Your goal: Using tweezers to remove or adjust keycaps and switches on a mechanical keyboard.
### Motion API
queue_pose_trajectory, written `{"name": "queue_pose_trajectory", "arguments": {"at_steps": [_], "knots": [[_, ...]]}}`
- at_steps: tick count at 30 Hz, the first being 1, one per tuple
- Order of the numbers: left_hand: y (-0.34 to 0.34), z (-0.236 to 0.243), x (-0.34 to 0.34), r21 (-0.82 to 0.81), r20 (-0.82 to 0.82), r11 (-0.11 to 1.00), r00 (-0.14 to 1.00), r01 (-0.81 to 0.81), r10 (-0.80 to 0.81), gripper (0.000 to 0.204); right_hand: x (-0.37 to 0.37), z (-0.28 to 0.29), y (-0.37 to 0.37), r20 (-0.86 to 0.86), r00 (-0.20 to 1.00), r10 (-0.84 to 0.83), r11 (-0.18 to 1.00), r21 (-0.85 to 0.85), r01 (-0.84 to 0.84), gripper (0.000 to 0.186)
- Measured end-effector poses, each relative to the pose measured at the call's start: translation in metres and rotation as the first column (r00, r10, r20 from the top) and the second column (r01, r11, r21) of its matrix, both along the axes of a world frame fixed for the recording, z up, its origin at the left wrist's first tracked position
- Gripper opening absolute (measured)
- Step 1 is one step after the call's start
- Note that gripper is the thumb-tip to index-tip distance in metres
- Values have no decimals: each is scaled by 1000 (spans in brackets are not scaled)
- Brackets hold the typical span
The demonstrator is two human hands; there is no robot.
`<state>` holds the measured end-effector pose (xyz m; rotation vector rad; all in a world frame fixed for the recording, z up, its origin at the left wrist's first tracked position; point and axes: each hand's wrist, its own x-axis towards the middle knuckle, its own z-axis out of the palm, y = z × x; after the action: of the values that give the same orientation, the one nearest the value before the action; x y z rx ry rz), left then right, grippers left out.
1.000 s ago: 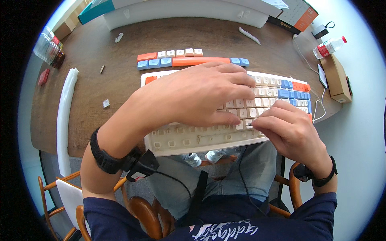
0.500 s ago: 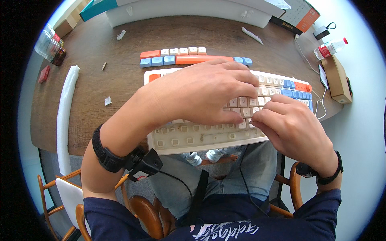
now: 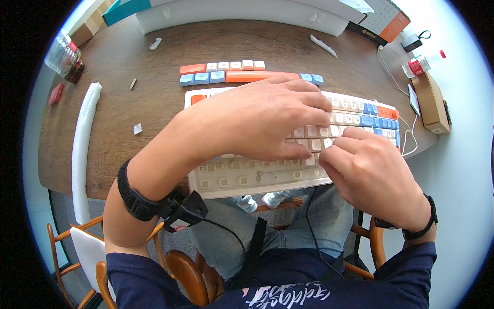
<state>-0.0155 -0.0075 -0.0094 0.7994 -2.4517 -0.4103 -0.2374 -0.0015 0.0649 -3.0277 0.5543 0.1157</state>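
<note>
A white keyboard lies at the table's near edge, with cream, blue and orange keycaps on its upper rows. Bare key sockets show along the front rows. My left hand rests flat across the middle of the keyboard, fingers stretched and spread, hiding many keys. Its thumb tip is beside a cream keycap. My right hand is closed in a pinch over the front right part; whatever its fingertips hold is hidden. Behind the keyboard, loose keycaps lie in two rows, among them a long orange spacebar and blue keycaps.
A white foam strip lies along the left, near plastic bottles. Foam packaging spans the back. At the right are a cardboard box, a red-capped bottle and a white cable. Foam scraps lie about.
My right hand has turned slightly, its fingertips dipping behind the knuckles and out of sight. My left hand stays in the same place on the keyboard.
</note>
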Motion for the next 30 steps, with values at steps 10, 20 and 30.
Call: {"name": "queue_pose_trajectory", "arguments": {"at_steps": [10,20,30], "knots": [[-1,-1,0,-10,-10,1000,1000,18,-18,45,-19,-16,-4,205,971,-126,978,190,86,7],[-3,-3,-1,-6,-7,1000,1000,26,-26,43,-34,-29,-10,293,927,-233,936,325,133,8],[3,3,-11,28,-73,983,981,183,-180,28,-26,-18,-6,229,969,-90,984,173,51,11]]}}
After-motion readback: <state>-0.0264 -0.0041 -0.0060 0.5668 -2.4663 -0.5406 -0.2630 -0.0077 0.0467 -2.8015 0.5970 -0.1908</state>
